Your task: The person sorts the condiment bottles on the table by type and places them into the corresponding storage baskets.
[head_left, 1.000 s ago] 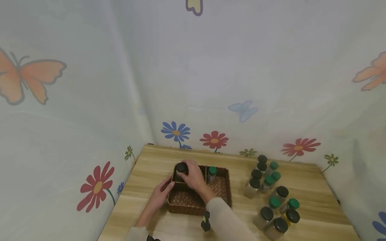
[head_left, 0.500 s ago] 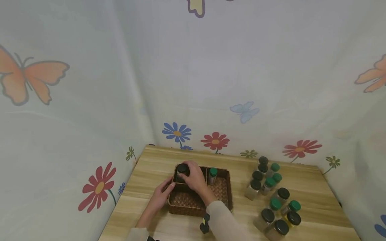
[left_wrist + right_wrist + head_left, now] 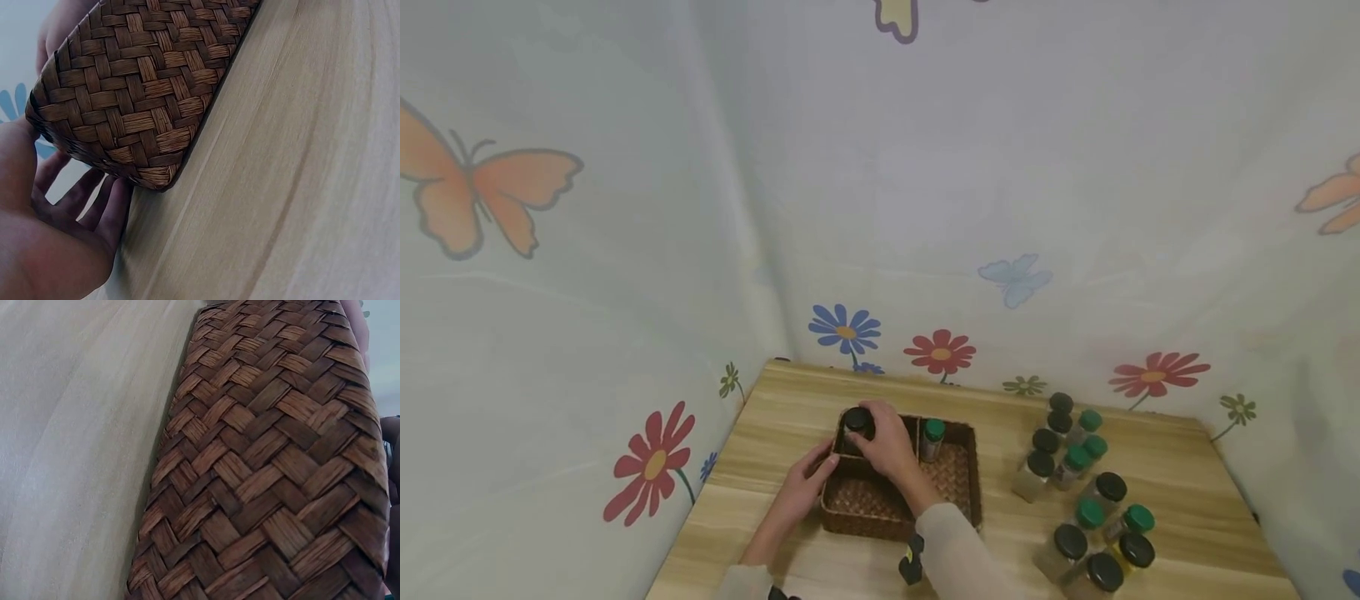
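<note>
A brown woven basket (image 3: 867, 524) with inner dividers stands on the wooden table. My right hand (image 3: 889, 442) reaches over it and grips a black-lidded jar (image 3: 854, 419) in the back left compartment, thumb on the near side. The jar's lower part is hidden by the basket and hand. At the basket's left side, my left hand (image 3: 801, 485) holds the wall, its thumb over the rim and its fingers (image 3: 112, 209) along the outside. A green-lidded jar (image 3: 933, 433) stands upright in the right compartment. In the right wrist view, the basket's woven wall (image 3: 262, 456) hides most of the work.
To the right on the table (image 3: 1000, 550) stand several jars in two loose groups, with black lids (image 3: 1041, 463) and green lids (image 3: 1138, 517). Beyond the table's back edge hangs a pale curtain (image 3: 865, 208) printed with flowers and butterflies.
The whole scene has shifted slightly right in the head view. Both hands keep their hold on the jar and the basket, with no clear movement of either.
</note>
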Demonstrator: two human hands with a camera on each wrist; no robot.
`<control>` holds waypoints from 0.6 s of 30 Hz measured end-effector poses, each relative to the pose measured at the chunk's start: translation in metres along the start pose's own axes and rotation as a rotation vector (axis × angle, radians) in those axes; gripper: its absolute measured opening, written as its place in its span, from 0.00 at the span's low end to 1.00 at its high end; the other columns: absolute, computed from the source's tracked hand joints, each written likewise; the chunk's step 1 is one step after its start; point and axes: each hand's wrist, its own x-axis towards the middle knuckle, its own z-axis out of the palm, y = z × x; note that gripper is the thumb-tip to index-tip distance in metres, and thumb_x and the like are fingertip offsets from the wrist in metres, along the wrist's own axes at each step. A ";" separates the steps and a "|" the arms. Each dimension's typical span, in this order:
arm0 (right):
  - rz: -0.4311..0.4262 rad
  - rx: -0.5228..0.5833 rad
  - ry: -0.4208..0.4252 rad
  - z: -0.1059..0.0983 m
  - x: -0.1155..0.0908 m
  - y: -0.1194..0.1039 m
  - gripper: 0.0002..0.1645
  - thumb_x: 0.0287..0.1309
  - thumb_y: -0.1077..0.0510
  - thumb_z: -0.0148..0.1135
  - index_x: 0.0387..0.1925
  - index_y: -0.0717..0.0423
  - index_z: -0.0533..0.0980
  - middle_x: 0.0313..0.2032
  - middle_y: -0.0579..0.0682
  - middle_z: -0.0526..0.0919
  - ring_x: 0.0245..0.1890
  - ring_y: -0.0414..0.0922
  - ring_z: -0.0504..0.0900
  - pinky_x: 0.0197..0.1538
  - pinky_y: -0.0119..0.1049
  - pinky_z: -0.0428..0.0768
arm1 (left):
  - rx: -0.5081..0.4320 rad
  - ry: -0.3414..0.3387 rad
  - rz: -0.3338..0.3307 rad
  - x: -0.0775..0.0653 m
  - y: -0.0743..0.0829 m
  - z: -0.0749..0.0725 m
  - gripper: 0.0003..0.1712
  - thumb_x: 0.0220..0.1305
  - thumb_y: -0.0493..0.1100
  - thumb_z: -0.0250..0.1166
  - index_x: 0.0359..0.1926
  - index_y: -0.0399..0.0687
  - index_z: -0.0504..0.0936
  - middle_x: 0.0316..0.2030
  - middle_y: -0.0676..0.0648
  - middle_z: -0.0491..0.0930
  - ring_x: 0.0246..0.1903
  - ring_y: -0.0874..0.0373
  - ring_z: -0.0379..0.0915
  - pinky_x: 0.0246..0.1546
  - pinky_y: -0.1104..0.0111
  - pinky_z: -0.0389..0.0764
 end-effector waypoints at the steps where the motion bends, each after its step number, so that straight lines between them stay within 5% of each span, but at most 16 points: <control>1: -0.003 0.004 0.004 -0.001 -0.001 0.000 0.37 0.66 0.47 0.76 0.69 0.56 0.75 0.64 0.56 0.79 0.62 0.54 0.80 0.62 0.54 0.80 | -0.002 -0.003 0.002 0.000 0.000 0.001 0.34 0.79 0.57 0.62 0.78 0.50 0.71 0.74 0.39 0.71 0.72 0.39 0.67 0.69 0.45 0.72; 11: -0.040 -0.033 0.021 -0.014 -0.004 0.000 0.43 0.63 0.42 0.77 0.71 0.58 0.73 0.64 0.55 0.79 0.64 0.54 0.77 0.66 0.54 0.77 | 0.008 -0.007 -0.011 -0.001 0.000 0.009 0.37 0.79 0.59 0.62 0.79 0.47 0.69 0.74 0.37 0.70 0.72 0.38 0.68 0.68 0.44 0.73; 18: -0.060 -0.013 0.022 -0.054 -0.009 -0.017 0.41 0.67 0.40 0.73 0.72 0.55 0.72 0.67 0.55 0.77 0.67 0.55 0.77 0.66 0.57 0.78 | 0.033 0.013 -0.013 -0.001 -0.001 0.001 0.38 0.76 0.63 0.63 0.78 0.50 0.71 0.74 0.40 0.71 0.72 0.40 0.68 0.70 0.46 0.71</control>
